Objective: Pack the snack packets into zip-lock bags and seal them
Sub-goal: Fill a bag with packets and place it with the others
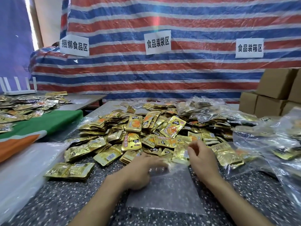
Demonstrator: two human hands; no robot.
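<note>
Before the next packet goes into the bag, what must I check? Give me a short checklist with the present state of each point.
1. Zip-lock bag lies flat on the table: ok.
2. Bag mouth open: cannot tell, it is blurred at the left hand.
3. Right hand holds the gold packet beside it: cannot tell.
4. Bag has room: ok, it looks empty.
5. Packet pile lies just beyond the bag: ok.
</note>
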